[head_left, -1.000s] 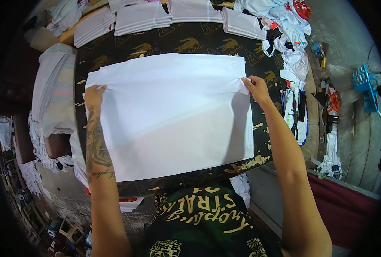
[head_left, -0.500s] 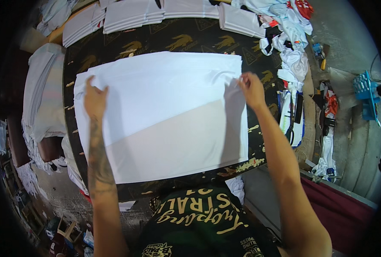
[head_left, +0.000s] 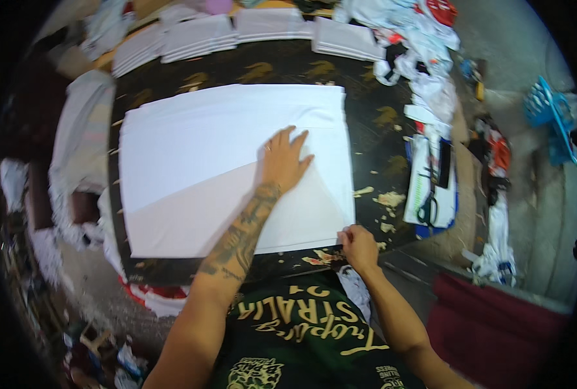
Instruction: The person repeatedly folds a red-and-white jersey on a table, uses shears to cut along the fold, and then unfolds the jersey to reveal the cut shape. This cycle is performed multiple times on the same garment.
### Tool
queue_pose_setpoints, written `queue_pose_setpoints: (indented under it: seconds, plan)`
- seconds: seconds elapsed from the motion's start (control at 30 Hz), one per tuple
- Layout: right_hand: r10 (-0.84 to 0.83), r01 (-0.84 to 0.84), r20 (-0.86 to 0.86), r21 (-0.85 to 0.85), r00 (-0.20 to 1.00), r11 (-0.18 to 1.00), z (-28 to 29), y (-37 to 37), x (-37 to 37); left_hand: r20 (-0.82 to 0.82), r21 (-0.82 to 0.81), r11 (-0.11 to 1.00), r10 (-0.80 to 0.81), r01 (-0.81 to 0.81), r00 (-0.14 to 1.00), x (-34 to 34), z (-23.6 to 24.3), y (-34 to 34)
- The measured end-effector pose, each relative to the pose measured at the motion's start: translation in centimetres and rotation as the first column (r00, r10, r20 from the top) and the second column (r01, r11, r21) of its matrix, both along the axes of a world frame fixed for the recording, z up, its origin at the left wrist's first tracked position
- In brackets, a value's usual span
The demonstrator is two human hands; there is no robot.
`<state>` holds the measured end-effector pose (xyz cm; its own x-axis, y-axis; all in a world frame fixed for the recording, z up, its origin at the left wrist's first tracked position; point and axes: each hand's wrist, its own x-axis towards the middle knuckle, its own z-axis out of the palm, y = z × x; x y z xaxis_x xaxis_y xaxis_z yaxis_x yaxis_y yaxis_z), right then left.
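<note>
A wide, layered white cloth (head_left: 191,142) lies flat on the dark tabletop, its lower part looking greyer where shadow falls across it. My left hand (head_left: 284,159) rests palm down on the right half of the cloth, fingers spread. At the cloth's near right corner, my right hand (head_left: 358,246) has its fingers closed, pinching the edge there. The fingertips of that hand partly cover the corner.
Stacks of folded white cloth (head_left: 199,37) line the table's far edge. To the right, scissors (head_left: 429,204) lie on a white-and-blue pad beside a heap of loose fabric (head_left: 431,91). A blue plastic basket (head_left: 551,117) stands farther right. Draped pale cloth (head_left: 81,149) sits at the left.
My left hand has moved from the cloth's far left to its right half and now lies flat. My right hand has come down from the far right corner to the near right corner.
</note>
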<state>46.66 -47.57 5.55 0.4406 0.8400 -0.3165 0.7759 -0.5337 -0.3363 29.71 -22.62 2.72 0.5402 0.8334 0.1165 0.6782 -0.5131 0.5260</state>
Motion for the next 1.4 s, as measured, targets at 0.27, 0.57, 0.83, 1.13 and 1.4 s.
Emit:
queue_pose_setpoints:
  seconds: [0.27, 0.57, 0.83, 1.13, 1.4]
  plan:
    - [-0.082, 0.093, -0.208, 0.047, 0.975, 0.995, -1.4, -0.7, 1.2, -0.158, 0.218, 0.749, 0.659, -0.625, 0.735, -25.9, -2.9, -15.7]
    - [-0.198, 0.328, -0.588, 0.121, 0.784, 0.937, -2.5, -0.7, 2.2, 0.071, -0.192, 0.515, 0.856, -0.835, 0.512, -50.1, -5.6, -15.9]
    - [-0.305, 0.45, -0.613, 0.093, 0.729, 0.888, 1.0, -1.7, 2.6, 0.167, -0.277, 0.573, 0.819, -0.772, 0.548, -48.8, -1.9, -13.3]
    - [-0.315, 0.443, -0.536, 0.125, 0.783, 0.888, -1.1, -2.5, 1.6, 0.072, 0.103, 0.44, 0.891, -0.892, 0.448, -45.3, -1.8, -13.5]
    - [-0.039, 0.082, -0.134, 0.334, 0.99, 0.939, 4.4, 0.1, -3.3, 0.295, 0.012, 0.993, 0.111, -0.12, 0.949, -14.9, 0.8, -4.5]
